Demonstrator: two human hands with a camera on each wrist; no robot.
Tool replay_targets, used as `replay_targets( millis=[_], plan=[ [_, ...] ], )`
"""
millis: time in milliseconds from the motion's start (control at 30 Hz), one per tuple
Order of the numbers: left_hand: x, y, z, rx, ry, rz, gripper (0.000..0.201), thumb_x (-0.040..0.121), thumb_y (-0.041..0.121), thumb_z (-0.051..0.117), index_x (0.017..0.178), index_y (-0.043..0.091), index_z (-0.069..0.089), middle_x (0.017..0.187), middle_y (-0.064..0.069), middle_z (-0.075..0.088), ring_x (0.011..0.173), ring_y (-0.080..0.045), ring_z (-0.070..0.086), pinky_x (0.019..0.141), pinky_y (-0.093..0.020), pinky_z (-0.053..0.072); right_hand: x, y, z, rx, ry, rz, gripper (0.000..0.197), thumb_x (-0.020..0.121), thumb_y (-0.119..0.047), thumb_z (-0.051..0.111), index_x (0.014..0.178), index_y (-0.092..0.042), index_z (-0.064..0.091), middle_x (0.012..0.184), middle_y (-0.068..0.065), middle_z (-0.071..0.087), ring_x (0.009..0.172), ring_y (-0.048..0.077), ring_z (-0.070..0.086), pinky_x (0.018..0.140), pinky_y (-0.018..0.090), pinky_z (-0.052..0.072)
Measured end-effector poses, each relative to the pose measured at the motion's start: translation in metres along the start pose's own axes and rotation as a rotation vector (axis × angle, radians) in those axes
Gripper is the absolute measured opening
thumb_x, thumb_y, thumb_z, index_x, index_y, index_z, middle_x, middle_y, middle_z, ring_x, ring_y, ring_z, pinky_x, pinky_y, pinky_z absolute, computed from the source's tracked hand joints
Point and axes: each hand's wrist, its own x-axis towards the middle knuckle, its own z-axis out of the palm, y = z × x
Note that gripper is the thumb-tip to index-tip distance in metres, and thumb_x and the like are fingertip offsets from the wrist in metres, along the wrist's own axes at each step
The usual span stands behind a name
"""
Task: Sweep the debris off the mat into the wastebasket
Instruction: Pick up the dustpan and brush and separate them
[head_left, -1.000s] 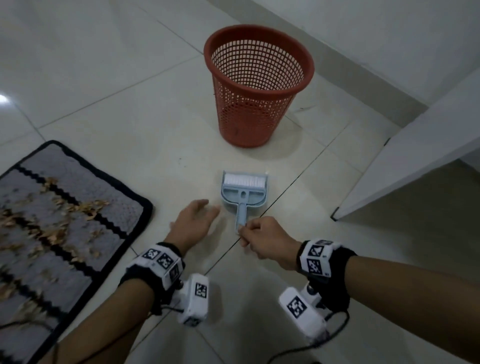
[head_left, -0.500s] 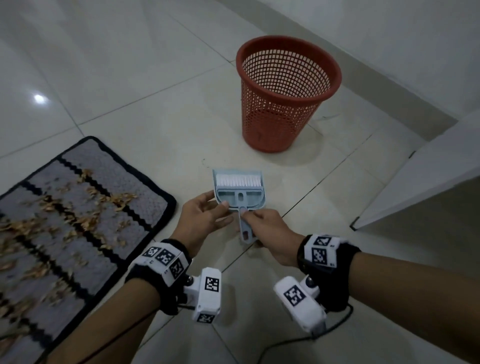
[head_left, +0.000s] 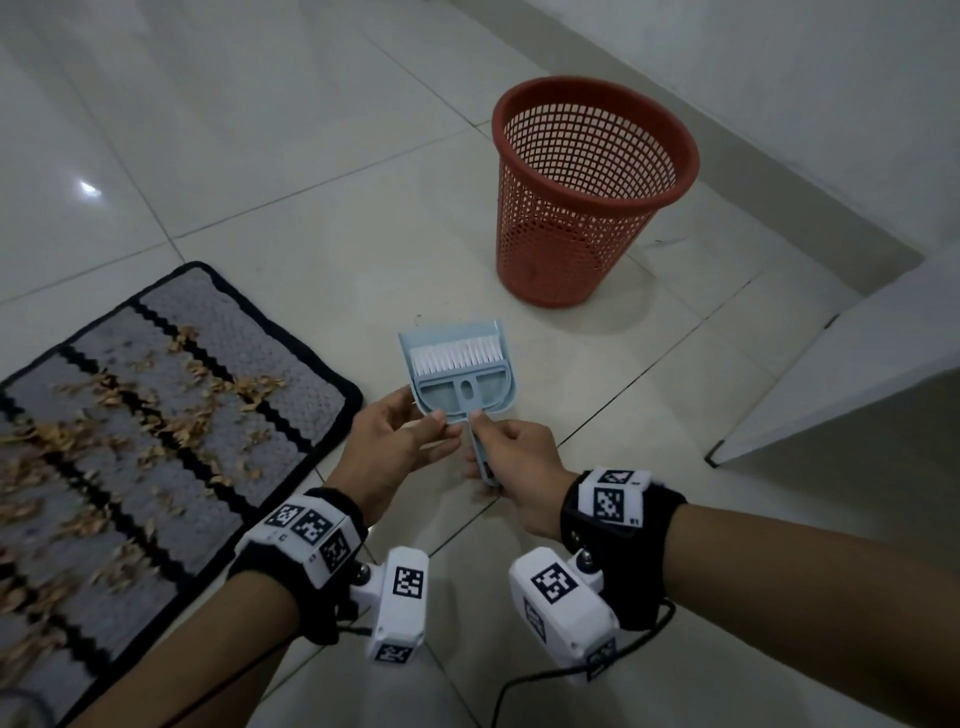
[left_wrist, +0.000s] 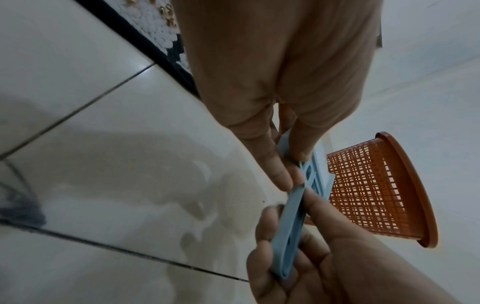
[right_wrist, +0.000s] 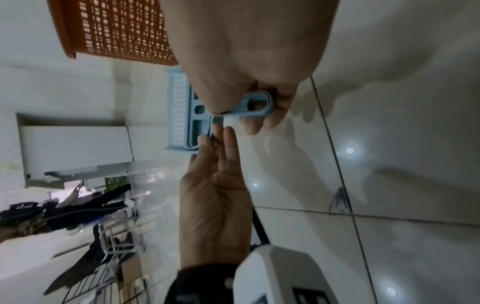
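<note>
**Inspector:** Start at the hands. The right hand (head_left: 511, 457) is curled round the pale blue handle (right_wrist: 249, 107), thumb on top and fingers beneath. The left hand (head_left: 395, 441) pinches the rear corner of the dustpan (head_left: 457, 374) between thumb and fingertips (right_wrist: 221, 133). Both are gripping; neither is free.

**Assistant:** And the brush?

**Inspector:** The brush (head_left: 456, 361) sits nested in the pan, white bristles toward the pan's lip. The set is held above the tiled floor (head_left: 260, 156), slightly tilted. My judgement: the step in hand is parting brush from pan.

**Assistant:** How should that be done well?

**Inspector:** Keep the left pinch firm on the pan's wall and draw the handle back and up with the right, along its own length, not twisted. I cannot tell from these views whether the two handles are clipped together; if they are, a sharp tug may make the pan spring loose.

**Assistant:** Where does the work lie?

**Inspector:** The mat (head_left: 156, 441) lies to the left, near the left forearm, with dry brown debris (head_left: 156, 415) scattered across it, none yet swept. The red mesh wastebasket (head_left: 587, 192) stands upright ahead and to the right, well apart from the mat. I advise sweeping toward the mat's near edge with the pan's lip pressed flat, then carrying the pan level across.
</note>
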Motion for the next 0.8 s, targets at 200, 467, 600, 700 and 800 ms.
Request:
replay_targets(
  millis=[200, 467, 600, 700, 800],
  plan=[
    [-0.003, 0.007, -0.006, -0.080, 0.028, 0.032, 0.029, 0.098, -0.002, 0.052, 0.125, 0.004, 0.061, 0.114, -0.014, 0.071, 0.095, -0.023, 0.071, 0.084, -0.033, 0.059, 0.003, -0.004, 0.002, -0.273, 0.258, -0.392, 0.058, 0.077, -0.044, 0.074, 0.115, -0.033, 0.031, 0.105, 0.007, 0.053, 0.090, 0.019, 0.056, 0.075, 0.036, 0.053],
    [-0.006, 0.015, -0.013, -0.025, 0.017, 0.044, 0.027, 0.100, 0.004, 0.052, 0.124, 0.006, 0.063, 0.114, -0.010, 0.072, 0.100, -0.023, 0.069, 0.085, -0.030, 0.058, 0.017, -0.018, 0.000, -0.497, -0.014, -0.519, 0.016, 0.092, -0.032, 0.063, 0.102, -0.018, 0.064, 0.091, -0.004, 0.066, 0.074, 0.006, 0.058, 0.068, 0.020, 0.045],
    [-0.008, 0.015, -0.015, 0.024, 0.008, 0.028, 0.025, 0.099, 0.003, 0.053, 0.121, 0.006, 0.065, 0.111, -0.010, 0.073, 0.099, -0.023, 0.069, 0.083, -0.029, 0.058, 0.023, -0.011, 0.001, -0.468, -0.055, -0.501, 0.012, 0.093, -0.030, 0.061, 0.094, -0.018, 0.059, 0.085, -0.008, 0.061, 0.070, 0.005, 0.055, 0.073, 0.028, 0.050],
    [-0.009, 0.016, -0.013, 0.042, 0.019, 0.019, 0.021, 0.099, 0.003, 0.054, 0.116, 0.005, 0.067, 0.105, -0.009, 0.074, 0.096, -0.022, 0.070, 0.079, -0.026, 0.058, 0.026, -0.008, 0.004, -0.423, -0.064, -0.468, 0.011, 0.095, -0.030, 0.059, 0.092, -0.020, 0.056, 0.092, -0.004, 0.061, 0.076, 0.010, 0.056, 0.079, 0.036, 0.052],
    [-0.009, 0.017, -0.013, 0.062, 0.019, 0.010, 0.021, 0.099, 0.004, 0.054, 0.113, 0.007, 0.068, 0.108, -0.011, 0.073, 0.091, -0.019, 0.070, 0.077, -0.025, 0.058, 0.029, -0.012, 0.007, -0.417, -0.050, -0.481, 0.012, 0.091, -0.033, 0.061, 0.089, -0.022, 0.056, 0.099, 0.002, 0.063, 0.088, 0.017, 0.060, 0.085, 0.039, 0.055]
  ],
)
